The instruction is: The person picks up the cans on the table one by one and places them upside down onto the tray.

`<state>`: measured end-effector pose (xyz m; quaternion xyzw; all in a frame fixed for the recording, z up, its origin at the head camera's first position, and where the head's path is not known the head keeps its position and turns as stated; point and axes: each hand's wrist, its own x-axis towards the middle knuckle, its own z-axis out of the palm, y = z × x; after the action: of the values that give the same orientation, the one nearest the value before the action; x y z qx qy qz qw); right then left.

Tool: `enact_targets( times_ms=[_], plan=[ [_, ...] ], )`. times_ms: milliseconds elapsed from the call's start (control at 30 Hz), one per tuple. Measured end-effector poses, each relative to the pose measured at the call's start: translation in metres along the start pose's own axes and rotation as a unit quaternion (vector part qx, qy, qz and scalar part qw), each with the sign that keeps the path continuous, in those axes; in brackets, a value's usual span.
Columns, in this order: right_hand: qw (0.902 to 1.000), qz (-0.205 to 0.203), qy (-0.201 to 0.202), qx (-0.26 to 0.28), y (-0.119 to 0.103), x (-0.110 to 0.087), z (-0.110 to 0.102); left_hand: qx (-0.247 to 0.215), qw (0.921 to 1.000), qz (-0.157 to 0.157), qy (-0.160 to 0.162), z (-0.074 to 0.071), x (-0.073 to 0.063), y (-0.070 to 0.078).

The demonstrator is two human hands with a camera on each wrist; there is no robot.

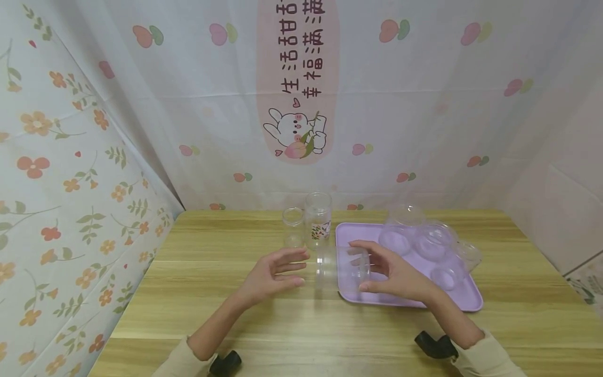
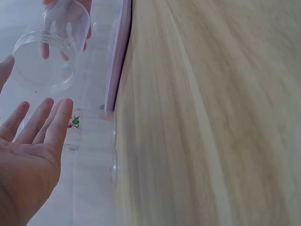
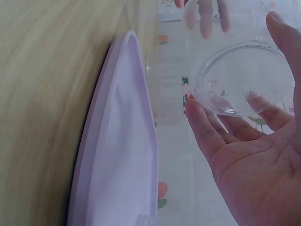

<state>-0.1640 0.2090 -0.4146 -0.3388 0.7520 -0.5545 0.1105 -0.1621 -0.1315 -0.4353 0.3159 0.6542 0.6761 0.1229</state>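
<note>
My right hand [image 1: 400, 272] holds a clear, see-through jar [image 1: 341, 269] on its side, thumb and fingers around its right end. Seen from the right wrist, the fingers [image 3: 207, 127] spread around the jar's round end. My left hand [image 1: 278, 272] faces the jar's other end, its fingers apart and slightly bent, with a gap to the rim. In the left wrist view, the palm is turned up below the jar's ringed mouth [image 2: 44, 87]. The jar is raised, overlapping the left edge of a purple tray [image 1: 466, 293] in the head view.
Behind the hands, a tall clear glass [image 1: 318, 225] with a printed picture stands beside a shorter clear container [image 1: 293, 230]. Several clear round containers [image 1: 435, 241] are on the tray. A printed curtain [image 1: 212, 120] hangs along the back edge of the wooden table [image 1: 188, 293].
</note>
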Motion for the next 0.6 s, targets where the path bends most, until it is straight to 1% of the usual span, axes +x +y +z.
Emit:
enact_targets(
  times_ms=[167,333,600],
  plan=[
    [0.9998,-0.009,0.004,-0.015,-0.001,-0.002,-0.006,0.021,0.9998,-0.003,0.006,-0.006,-0.003,0.003],
    [0.9997,0.001,0.014,-0.022,-0.003,-0.005,-0.011,0.032,0.9994,-0.007,0.009,-0.013,-0.006,0.006],
    [0.9988,0.004,0.021,-0.044,-0.003,-0.009,-0.019,0.04,0.9987,-0.032,0.006,-0.021,-0.012,0.008]
  ],
)
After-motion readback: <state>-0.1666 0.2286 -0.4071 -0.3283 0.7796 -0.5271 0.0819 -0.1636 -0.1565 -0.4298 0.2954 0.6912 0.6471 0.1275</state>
